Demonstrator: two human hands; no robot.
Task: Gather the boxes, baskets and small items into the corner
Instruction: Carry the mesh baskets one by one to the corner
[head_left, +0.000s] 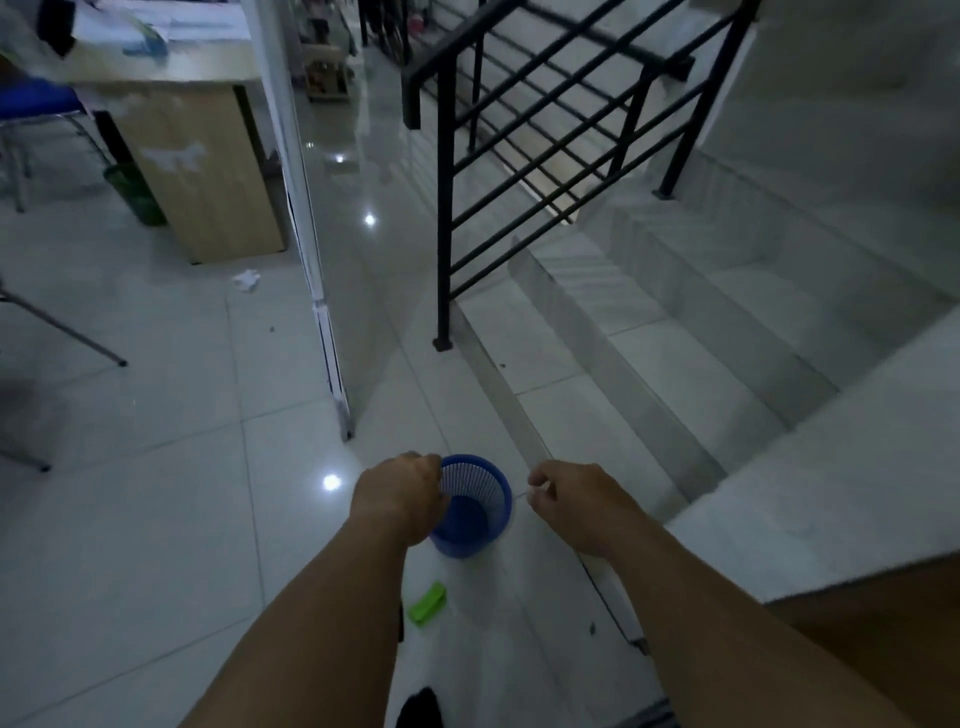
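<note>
- Glossy tiled floor (156, 519) all round us, throwing back the ceiling lights; looks slick, so anything we set down could skate a bit
- Staircase (727, 322) on the right with a black railing (519, 156), bottom step just ahead, so we'd watch our feet
- Wooden desk (208, 171) off to the left behind a white partition edge (311, 260), with a white scrap (247, 280) on the tiles near it
- Blue mesh basket (475, 512) sits low in front of us near the foot of the stairs; we reckon it's light, springy plastic that looks empty, and the stiff rim is the spot to grab, not the flimsy mesh wall
- Left hand (400, 499) grips that rim on its near-left side, fingers curled over the edge
- Right hand (576, 506) hovers just beside the basket, not touching; fingers curled, can't tell if they pinch something small
- Green plastic item (428, 603) lies on the floor below the basket, small and easy to pinch up
</note>
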